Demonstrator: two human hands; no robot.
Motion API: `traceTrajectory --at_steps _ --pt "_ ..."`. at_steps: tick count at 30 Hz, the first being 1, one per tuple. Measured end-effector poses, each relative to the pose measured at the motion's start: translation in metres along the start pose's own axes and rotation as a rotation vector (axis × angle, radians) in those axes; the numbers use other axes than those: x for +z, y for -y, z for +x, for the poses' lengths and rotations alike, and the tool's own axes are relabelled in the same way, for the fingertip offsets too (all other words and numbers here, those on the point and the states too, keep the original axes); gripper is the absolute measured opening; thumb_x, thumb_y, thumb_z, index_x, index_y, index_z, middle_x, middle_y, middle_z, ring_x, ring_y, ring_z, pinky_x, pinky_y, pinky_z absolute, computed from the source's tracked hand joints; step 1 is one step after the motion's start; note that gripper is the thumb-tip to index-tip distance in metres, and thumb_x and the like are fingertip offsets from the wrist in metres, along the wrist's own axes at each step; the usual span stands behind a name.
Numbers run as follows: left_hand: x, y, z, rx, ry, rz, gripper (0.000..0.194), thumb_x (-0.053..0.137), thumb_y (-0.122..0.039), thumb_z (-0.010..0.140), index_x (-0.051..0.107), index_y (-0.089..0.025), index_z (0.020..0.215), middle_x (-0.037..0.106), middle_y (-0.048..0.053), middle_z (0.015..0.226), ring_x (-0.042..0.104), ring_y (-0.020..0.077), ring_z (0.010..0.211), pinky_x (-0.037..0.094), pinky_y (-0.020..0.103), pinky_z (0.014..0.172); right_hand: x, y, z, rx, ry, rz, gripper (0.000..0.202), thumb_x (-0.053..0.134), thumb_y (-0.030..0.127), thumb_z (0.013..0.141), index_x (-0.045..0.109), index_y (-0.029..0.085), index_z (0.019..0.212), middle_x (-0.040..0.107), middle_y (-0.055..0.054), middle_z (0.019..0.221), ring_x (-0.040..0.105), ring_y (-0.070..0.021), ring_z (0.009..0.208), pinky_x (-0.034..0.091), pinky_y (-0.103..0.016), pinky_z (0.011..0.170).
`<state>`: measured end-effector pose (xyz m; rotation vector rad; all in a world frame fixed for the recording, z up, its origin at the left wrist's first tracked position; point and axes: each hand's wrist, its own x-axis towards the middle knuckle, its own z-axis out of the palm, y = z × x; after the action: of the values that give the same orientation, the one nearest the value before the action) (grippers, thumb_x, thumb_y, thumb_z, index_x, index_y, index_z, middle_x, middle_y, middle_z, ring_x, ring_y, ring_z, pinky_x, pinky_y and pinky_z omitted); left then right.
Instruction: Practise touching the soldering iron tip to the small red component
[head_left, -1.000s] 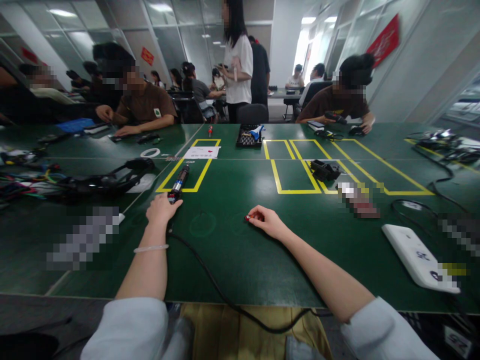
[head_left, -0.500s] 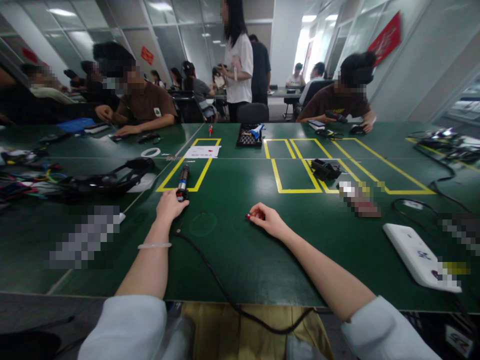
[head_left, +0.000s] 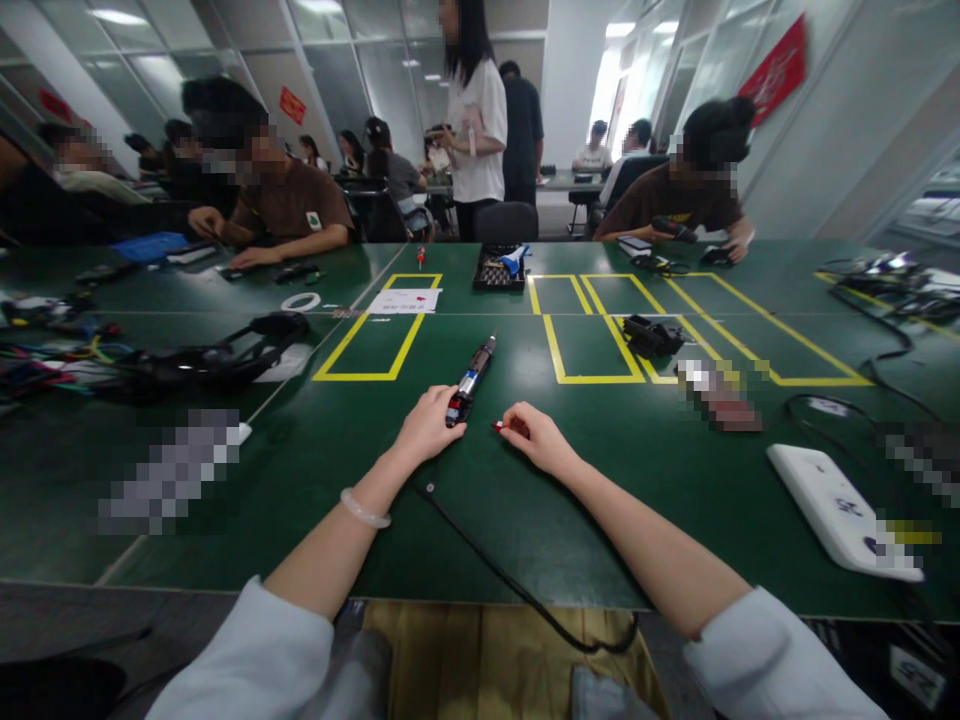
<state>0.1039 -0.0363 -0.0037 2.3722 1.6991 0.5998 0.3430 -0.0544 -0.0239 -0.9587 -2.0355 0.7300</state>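
Note:
My left hand (head_left: 429, 428) is closed round the rear end of a corded electric screwdriver (head_left: 472, 376), dark with a silver band. Its thin bit points away from me and to the right, above the green table. A black cord (head_left: 495, 562) runs from its rear end back over the table edge toward my lap. Just to the right, my right hand (head_left: 541, 440) has its fingers pinched on a small red piece (head_left: 498, 427). Most of that piece is hidden by the fingers, so its kind cannot be made out. The two hands are close but apart.
Yellow tape outlines (head_left: 600, 380) mark the green table (head_left: 360, 560). Farther back are a black tray (head_left: 498, 270) with a blue-handled tool and a white paper label (head_left: 405, 301). A black device (head_left: 651, 338) and a white power bank-like box (head_left: 832, 510) lie right. Co-workers sit opposite.
My left hand has carried the electric screwdriver to the right, out of the left tape outline's side, and its tip now tilts rightward. The cord followed. My right hand has barely moved.

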Motion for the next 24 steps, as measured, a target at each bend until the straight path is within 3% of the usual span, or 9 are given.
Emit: traceTrajectory --at_steps 4,9,17,24 --pt "0.009 -0.023 -0.005 0.137 0.045 -0.095 0.066 0.065 -0.028 0.074 0.044 -0.018 0.136 0.048 0.013 0.133 0.047 0.0293 0.121 0.041 0.042 0.103 -0.001 0.003 0.000 0.010 0.017 -0.119 0.007 0.055 0.025 0.090 0.053 0.020 0.085 0.050 0.000 0.083 0.048 -0.0131 0.069 0.040 -0.024 0.067" --pt "0.012 -0.035 -0.010 0.239 0.081 -0.188 0.068 0.065 -0.025 0.074 0.043 -0.023 0.138 0.048 0.011 0.133 0.047 0.0289 0.121 0.041 0.042 0.103 0.001 0.006 -0.001 0.003 0.042 -0.216 0.004 0.056 0.023 0.090 0.054 0.020 0.087 0.053 -0.001 0.087 0.050 -0.0139 0.071 0.039 -0.024 0.066" --pt "0.012 -0.040 -0.013 0.245 0.099 -0.122 0.069 0.064 -0.028 0.077 0.039 -0.023 0.141 0.047 0.010 0.133 0.048 0.0276 0.120 0.044 0.041 0.101 -0.002 0.007 -0.002 -0.067 0.061 -0.222 0.008 0.061 0.017 0.084 0.060 0.020 0.091 0.057 -0.004 0.100 0.055 -0.0162 0.087 0.043 -0.025 0.075" --pt "0.007 -0.051 -0.013 0.225 0.084 0.010 0.061 0.061 -0.040 0.083 0.040 -0.023 0.138 0.049 0.009 0.132 0.049 0.0261 0.116 0.047 0.039 0.096 0.001 0.002 0.001 -0.090 0.041 -0.178 0.008 0.059 0.012 0.085 0.062 0.019 0.088 0.059 -0.005 0.098 0.057 -0.0166 0.086 0.045 -0.027 0.078"
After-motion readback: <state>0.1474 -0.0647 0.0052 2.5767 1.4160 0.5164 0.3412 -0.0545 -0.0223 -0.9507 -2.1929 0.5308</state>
